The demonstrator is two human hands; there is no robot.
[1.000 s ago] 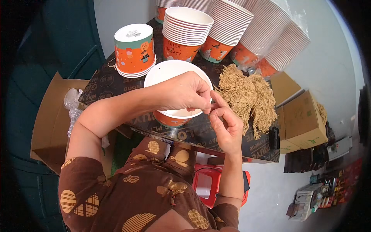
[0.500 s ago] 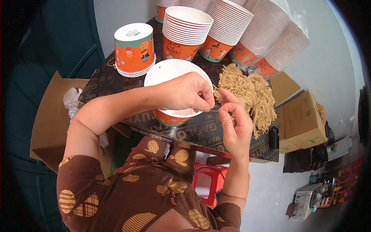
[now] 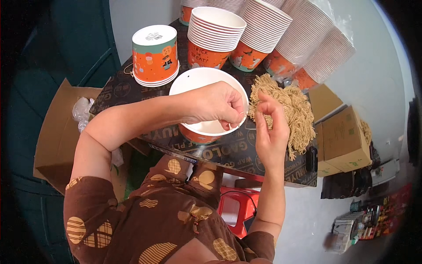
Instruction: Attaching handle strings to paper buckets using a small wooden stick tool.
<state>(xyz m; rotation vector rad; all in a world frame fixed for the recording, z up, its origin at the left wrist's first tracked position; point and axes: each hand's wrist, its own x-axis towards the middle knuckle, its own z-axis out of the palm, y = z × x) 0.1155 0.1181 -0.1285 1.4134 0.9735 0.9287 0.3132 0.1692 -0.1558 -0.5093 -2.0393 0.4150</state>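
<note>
My left hand point(image 3: 222, 105) is closed, its thumb and fingers pinching a thin tan cord point(image 3: 242, 114) of which only a short bit shows. It is held over the rim of a white-lined paper bucket point(image 3: 187, 83), orange outside, standing upright with a small dark hole near its far rim. My right hand point(image 3: 271, 125) is raised just to the right of it, thumb and fingers slightly apart, with nothing clearly visible between them. Beside that hand lies a heap of tan cords point(image 3: 285, 105) on the dark printed board point(image 3: 233, 152).
Left of the bucket stands an upside-down stack of buckets point(image 3: 155, 57). Upright stacks point(image 3: 215, 35) line the back, some in clear plastic point(image 3: 307, 39). Cardboard boxes stand at left point(image 3: 61, 132) and right point(image 3: 345, 138). A red stool point(image 3: 235, 211) is under the table.
My right hand has moved slightly right and up, widening the gap between my hands. The cord that stretched across to it now shows only at my left fingertips.
</note>
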